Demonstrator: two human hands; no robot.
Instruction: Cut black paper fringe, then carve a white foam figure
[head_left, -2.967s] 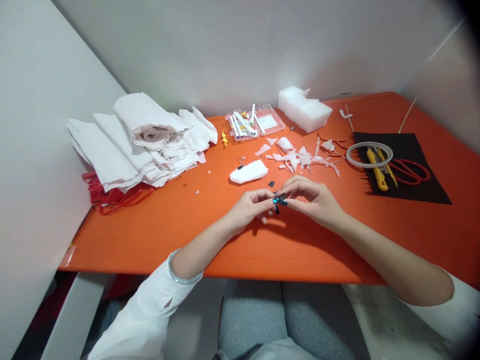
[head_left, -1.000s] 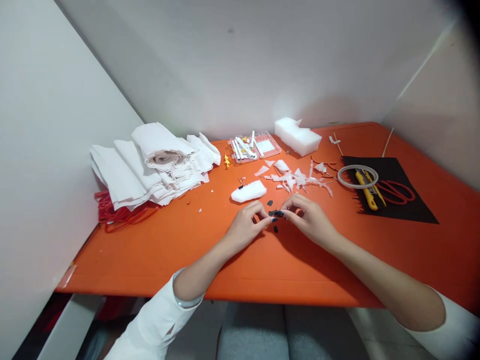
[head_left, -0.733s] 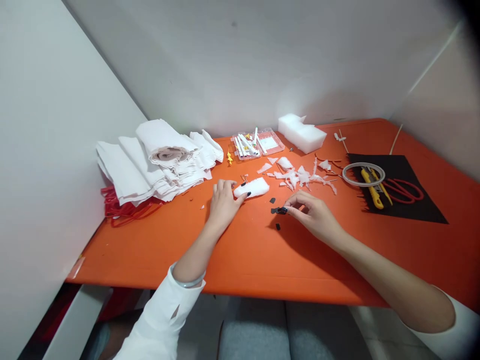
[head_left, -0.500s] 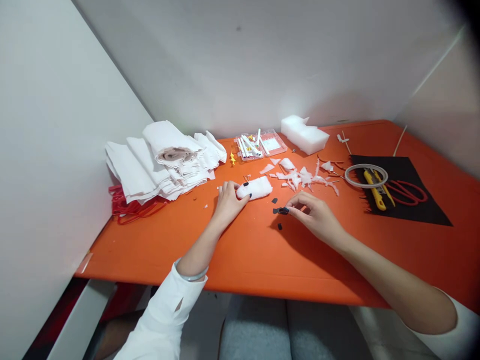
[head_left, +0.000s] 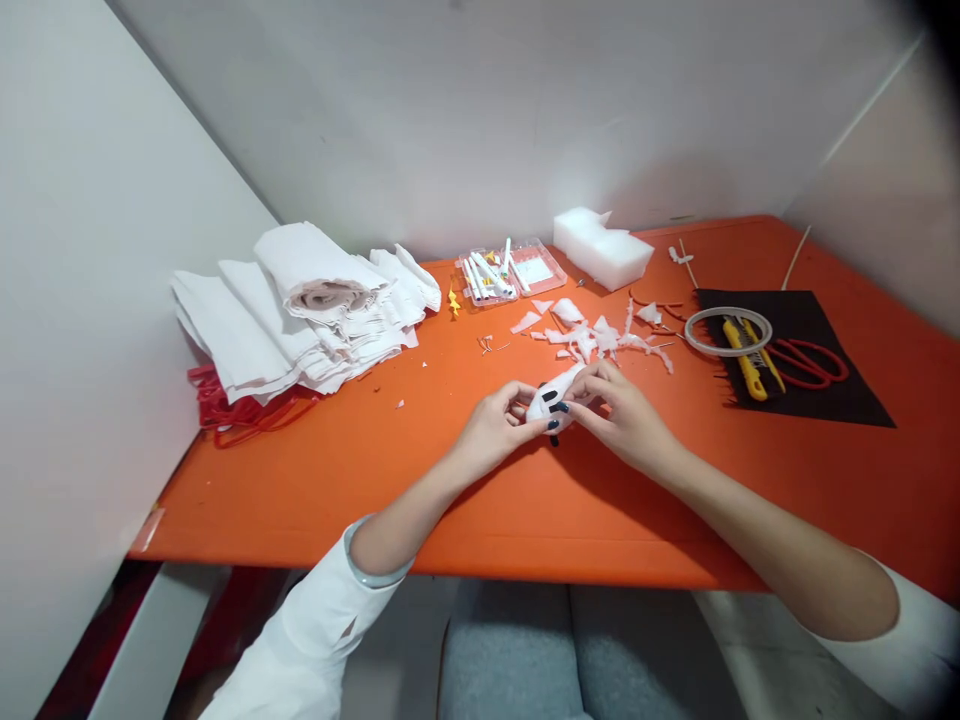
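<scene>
A small white foam piece (head_left: 537, 408) with black marks on its face is held between my two hands, just above the orange table. My left hand (head_left: 499, 425) grips its left end, thumb along the lower edge. My right hand (head_left: 615, 405) has its fingers closed at the right side, with thumb and forefinger tips against the front beside a black strip (head_left: 550, 396). Whether a separate black piece is pinched there is too small to tell. Another black bit (head_left: 554, 440) shows just below the foam.
White foam scraps (head_left: 592, 338) lie behind my hands. A marker box (head_left: 536, 270) and foam block (head_left: 602, 250) stand at the back. Crumpled white sheets (head_left: 300, 320) are on the left. Black sheet (head_left: 840, 340), yellow cutter (head_left: 754, 372), red scissors (head_left: 821, 365) and tape ring (head_left: 694, 335) lie right.
My left hand has brought the white foam piece rightward and lifted it. My right hand, earlier pinching a black piece apart from the foam, now touches the foam. The view has shifted slightly.
</scene>
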